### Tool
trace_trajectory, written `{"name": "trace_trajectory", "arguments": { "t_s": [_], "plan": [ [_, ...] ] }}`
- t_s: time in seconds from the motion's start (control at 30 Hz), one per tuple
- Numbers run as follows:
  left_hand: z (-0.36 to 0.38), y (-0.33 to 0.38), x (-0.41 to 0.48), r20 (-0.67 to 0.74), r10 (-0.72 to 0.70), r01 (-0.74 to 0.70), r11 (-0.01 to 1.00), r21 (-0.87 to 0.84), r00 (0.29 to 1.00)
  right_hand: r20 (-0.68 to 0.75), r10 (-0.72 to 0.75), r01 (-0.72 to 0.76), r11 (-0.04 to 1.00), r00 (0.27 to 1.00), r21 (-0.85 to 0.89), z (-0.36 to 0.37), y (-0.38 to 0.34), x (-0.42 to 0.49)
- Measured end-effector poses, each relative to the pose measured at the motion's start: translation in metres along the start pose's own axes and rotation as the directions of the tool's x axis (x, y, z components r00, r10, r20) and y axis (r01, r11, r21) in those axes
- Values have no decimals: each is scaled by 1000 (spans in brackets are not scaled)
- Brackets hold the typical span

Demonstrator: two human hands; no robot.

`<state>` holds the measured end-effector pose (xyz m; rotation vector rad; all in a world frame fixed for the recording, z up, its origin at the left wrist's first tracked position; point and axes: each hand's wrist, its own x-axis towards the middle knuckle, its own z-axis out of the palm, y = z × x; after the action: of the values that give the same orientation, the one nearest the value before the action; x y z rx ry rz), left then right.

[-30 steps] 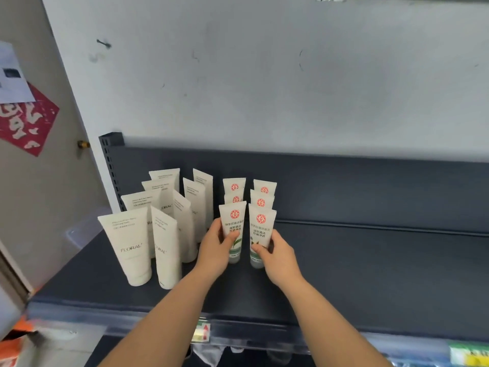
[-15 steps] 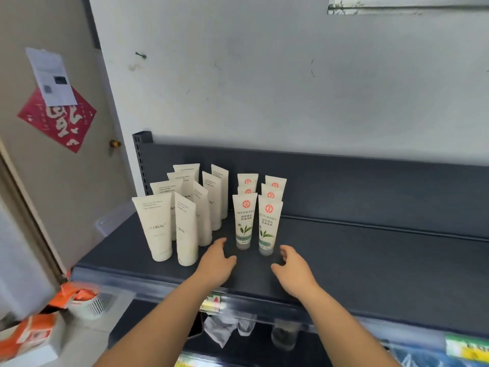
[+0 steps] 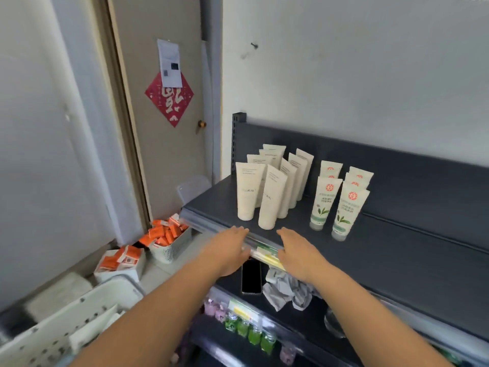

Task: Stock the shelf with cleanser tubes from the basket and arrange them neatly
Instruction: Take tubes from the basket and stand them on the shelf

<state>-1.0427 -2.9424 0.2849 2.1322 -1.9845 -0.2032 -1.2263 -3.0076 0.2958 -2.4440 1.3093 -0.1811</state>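
On the dark grey shelf [image 3: 397,260] stand two groups of upright tubes: plain cream tubes [image 3: 248,194] at the left, and white tubes with a red seal and green leaves [image 3: 324,202] in two short rows to their right. My left hand [image 3: 227,250] and my right hand [image 3: 299,254] hover at the shelf's front edge, fingers straight, holding nothing. A white perforated basket [image 3: 66,329] sits at the lower left with pale tubes inside.
A smaller basket of orange boxes [image 3: 169,239] and an open carton [image 3: 119,263] lie on the floor by the door. On the lower shelf lie a black phone [image 3: 251,276] and a grey cloth [image 3: 288,287], with small bottles [image 3: 248,332] below.
Both hands let go of the two front red-seal tubes and drew back to the shelf's front edge. The view swung left and down, bringing the floor and baskets into sight.
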Motion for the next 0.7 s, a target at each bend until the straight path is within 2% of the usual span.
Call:
{"name": "trace_trajectory", "arguments": {
  "t_s": [0.23, 0.37, 0.5, 0.7],
  "plan": [
    [-26, -114, -57, -68, -149, 154, 985, 77, 987, 35, -159, 161, 985, 987, -56, 46, -107, 31],
    [-32, -196, -96, -31, -265, 266, 961, 70, 964, 80, -235, 241, 968, 969, -71, 83, -179, 51],
    [-32, -275, -142, 13, -364, 359, 924, 132, 931, 164, -280, 292, 955, 946, -48, 129, -244, 70],
    [-13, -355, -199, 116, -511, 500, 859, 112, 852, 287, -315, 332, 943, 904, -12, 199, -305, 84]
  ]
}}
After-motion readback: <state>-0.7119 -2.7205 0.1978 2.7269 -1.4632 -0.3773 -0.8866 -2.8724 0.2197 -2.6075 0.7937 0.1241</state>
